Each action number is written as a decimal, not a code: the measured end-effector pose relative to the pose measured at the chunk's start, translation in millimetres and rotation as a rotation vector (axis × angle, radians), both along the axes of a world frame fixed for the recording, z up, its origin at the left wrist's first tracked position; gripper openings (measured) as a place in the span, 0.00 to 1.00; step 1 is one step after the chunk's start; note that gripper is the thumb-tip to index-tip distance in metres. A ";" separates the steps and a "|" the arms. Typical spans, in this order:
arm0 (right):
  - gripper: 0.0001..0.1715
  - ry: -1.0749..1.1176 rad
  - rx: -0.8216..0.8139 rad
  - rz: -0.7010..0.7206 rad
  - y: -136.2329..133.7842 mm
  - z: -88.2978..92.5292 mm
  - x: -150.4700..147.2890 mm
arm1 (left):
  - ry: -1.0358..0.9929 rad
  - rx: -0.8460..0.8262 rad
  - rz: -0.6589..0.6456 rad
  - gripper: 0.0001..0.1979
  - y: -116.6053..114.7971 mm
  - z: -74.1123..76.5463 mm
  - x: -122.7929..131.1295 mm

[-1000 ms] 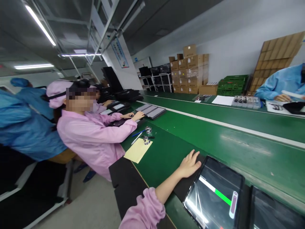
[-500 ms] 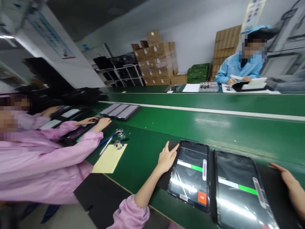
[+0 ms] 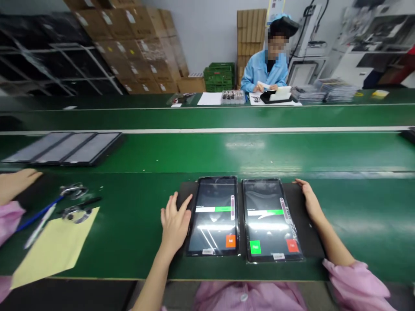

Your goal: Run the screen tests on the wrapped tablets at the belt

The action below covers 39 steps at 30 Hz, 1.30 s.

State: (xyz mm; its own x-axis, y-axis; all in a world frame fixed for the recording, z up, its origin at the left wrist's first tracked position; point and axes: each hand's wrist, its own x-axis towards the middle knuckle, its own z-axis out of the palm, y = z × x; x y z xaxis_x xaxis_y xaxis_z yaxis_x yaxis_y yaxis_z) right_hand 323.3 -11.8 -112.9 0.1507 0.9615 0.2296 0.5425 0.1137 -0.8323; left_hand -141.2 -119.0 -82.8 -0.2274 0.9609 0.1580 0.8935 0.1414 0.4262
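Two tablets with lit screens lie side by side on black backing, in front of me. On the left tablet [image 3: 214, 194] are a white-and-green bar and an orange button. The right tablet [image 3: 262, 194] has a similar bar plus a green and a red button. My left hand [image 3: 175, 222] rests at the left tablet's left side, fingers spread, touching the black edge. Along the outer right edge of the black backing [image 3: 306, 233] lies my right hand [image 3: 309, 201], its fingers stretched toward the top corner and partly hidden from view.
At left, a yellow sheet [image 3: 61, 246] lies near a white pen [image 3: 40, 226] and rolls of clear tape [image 3: 76, 214]. Flat grey-faced panels [image 3: 78, 149] rest farther back. A co-worker's hand [image 3: 19, 183] shows at far left. Another person in blue [image 3: 266, 71] sits across the green bench.
My view has swung right and levelled, bringing both tablets fully into frame. Both hands stay at the outer sides of the pair. The neighbour at left has mostly left the view.
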 end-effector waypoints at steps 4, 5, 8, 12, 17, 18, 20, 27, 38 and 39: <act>0.35 -0.124 0.148 -0.053 -28.1 26.3 -8.8 | 0.000 0.083 -0.120 0.27 -37.5 -10.7 1.6; 0.33 -0.217 0.214 0.003 -41.1 36.3 -15.3 | 0.004 0.094 -0.162 0.28 -43.0 -12.1 0.0; 0.31 -0.472 0.360 0.391 -86.5 64.3 -46.5 | 0.022 0.092 -0.266 0.29 -48.7 -12.0 -5.1; 0.32 -0.736 0.497 0.762 -130.5 85.0 -87.3 | 0.032 0.071 -0.352 0.32 -46.3 -7.3 -8.3; 0.37 -0.793 0.440 0.766 -114.9 93.2 -72.9 | 0.055 0.037 -0.384 0.34 -47.2 -3.4 -8.4; 0.36 -0.765 0.407 0.694 -103.0 90.6 -62.9 | 0.055 0.037 -0.389 0.34 -47.3 -3.1 -8.1; 0.34 -0.692 0.298 0.482 -74.2 78.8 -42.9 | 0.058 0.041 -0.398 0.34 -46.8 -3.1 -6.9; 0.30 -0.350 0.066 0.059 -5.4 16.9 -15.3 | 0.066 -0.011 -0.397 0.36 -47.0 -1.9 -7.2; 0.28 -0.415 0.247 -0.033 0.3 -10.2 -12.0 | 0.176 -0.168 -0.678 0.24 69.5 76.3 59.9; 0.29 -0.440 0.291 -0.033 1.2 -12.0 -10.7 | 0.178 -0.187 -0.707 0.24 84.7 79.3 70.9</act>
State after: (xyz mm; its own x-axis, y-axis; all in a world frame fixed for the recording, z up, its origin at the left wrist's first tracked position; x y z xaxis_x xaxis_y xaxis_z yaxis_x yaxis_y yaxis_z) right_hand 312.6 -10.6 -124.9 0.0091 0.8450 0.5347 0.8409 0.2829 -0.4613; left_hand -70.2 -34.3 -3.5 0.4679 0.8826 -0.0455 0.8512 -0.4362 0.2920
